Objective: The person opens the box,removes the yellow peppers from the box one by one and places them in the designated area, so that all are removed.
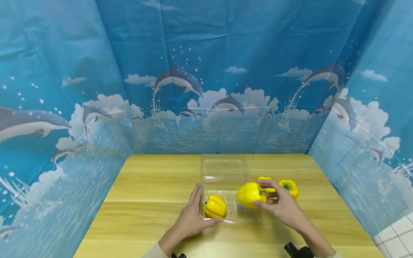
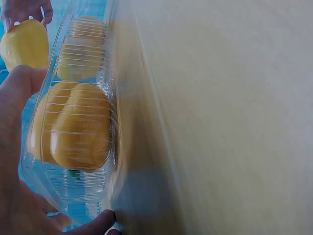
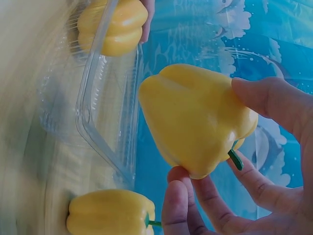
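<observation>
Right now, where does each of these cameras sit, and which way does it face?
Head: worn on the head, facing forward and down at the table, clear container and dolphin backdrop; left hand, right hand and forearms show.
Left wrist: worn there, facing the container's clear wall and the pepper inside; part of the left hand shows, plus the right hand at top left.
Right wrist: worn there, facing the held pepper; right-hand thumb and fingers show, plus a bit of the left hand above.
Both wrist views share those two peppers.

L hand (image 2: pixel 10 161) at clear box (image 2: pixel 73 193) w/ yel. pepper (image 2: pixel 80 127) inside, prob. others (image 2: pixel 78 61) beyond, blurry thru plastic.
</observation>
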`<state>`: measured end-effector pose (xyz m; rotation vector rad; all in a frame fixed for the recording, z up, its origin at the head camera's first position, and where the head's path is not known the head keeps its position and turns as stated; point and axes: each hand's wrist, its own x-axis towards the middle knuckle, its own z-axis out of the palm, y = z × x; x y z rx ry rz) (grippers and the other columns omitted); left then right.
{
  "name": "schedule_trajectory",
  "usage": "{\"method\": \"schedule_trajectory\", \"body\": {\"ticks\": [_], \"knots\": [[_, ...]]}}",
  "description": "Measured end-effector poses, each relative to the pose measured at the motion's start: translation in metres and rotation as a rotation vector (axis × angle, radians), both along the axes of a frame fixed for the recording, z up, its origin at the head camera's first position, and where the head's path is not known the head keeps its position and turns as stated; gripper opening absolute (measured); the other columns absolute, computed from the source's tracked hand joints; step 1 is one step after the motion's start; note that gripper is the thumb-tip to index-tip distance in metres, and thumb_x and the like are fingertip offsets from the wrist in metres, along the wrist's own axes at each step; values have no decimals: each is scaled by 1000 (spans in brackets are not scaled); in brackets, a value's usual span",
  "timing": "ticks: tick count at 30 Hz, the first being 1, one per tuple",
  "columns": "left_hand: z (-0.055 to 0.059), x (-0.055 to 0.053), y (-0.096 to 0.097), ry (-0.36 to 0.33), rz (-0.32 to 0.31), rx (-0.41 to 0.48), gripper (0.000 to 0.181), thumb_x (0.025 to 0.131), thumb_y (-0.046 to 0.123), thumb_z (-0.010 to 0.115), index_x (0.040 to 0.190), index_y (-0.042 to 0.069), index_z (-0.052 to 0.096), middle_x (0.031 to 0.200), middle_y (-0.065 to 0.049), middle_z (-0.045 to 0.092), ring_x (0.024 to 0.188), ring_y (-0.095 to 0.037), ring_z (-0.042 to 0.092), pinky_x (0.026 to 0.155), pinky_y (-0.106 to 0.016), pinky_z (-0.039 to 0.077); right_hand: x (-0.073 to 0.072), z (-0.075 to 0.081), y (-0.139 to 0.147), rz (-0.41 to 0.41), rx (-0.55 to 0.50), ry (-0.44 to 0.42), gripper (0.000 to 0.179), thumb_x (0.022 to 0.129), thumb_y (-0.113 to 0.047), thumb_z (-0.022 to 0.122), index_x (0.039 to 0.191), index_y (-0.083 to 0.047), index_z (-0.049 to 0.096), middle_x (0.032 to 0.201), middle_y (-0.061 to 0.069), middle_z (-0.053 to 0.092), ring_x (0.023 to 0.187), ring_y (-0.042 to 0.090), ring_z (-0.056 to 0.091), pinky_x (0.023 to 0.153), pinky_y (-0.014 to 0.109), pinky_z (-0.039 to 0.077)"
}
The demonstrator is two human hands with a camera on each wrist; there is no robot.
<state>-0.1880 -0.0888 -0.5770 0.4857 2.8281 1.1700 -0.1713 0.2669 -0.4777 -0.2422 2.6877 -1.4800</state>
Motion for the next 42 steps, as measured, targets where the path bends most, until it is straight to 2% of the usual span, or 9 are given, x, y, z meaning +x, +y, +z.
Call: {"method": "schedule_trajectory", "body": {"ticks": [12, 18, 25, 35, 42], "knots": [[1, 3, 5, -7, 6, 13, 146, 88, 76, 90, 189, 9, 10, 199, -13, 5, 151, -62, 61, 115, -79, 59, 2, -1, 8, -18, 38, 40, 75, 101, -31, 95, 165, -15, 60, 162, 23, 64, 114, 22, 67, 88, 27, 63], [0, 1, 7, -19, 16, 9, 146, 87, 78, 90, 189, 12, 10, 199, -11, 6, 148, -61, 64, 114, -78, 60, 2, 0, 10, -19, 71, 61, 74, 101, -32, 95, 165, -16, 61, 162, 23, 65, 112, 22, 65, 87, 27, 62], [-3, 0, 7, -18, 20, 6, 146, 86, 80, 89, 189, 14, 9, 200, -10, 6, 145, -60, 66, 111, -77, 62, 2, 3, 14, -32, 111, 59, 74, 101, -37, 95, 164, -18, 63, 160, 20, 67, 118, 23, 67, 91, 30, 61], [-3, -2, 7, -5, 23, -1, 146, 87, 81, 88, 189, 13, 9, 199, -12, 6, 151, -59, 63, 114, -81, 59, -1, 4, 22, -60, 137, 61, 73, 100, -39, 95, 164, -20, 65, 160, 19, 67, 127, 30, 72, 97, 34, 63], [-2, -1, 8, -2, 26, -11, 146, 87, 80, 88, 189, 12, 9, 199, -12, 6, 152, -59, 62, 113, -80, 59, -2, 4, 26, -68, 145, 70, 71, 100, -37, 96, 162, -19, 67, 158, 20, 67, 123, 30, 72, 91, 27, 61]]}}
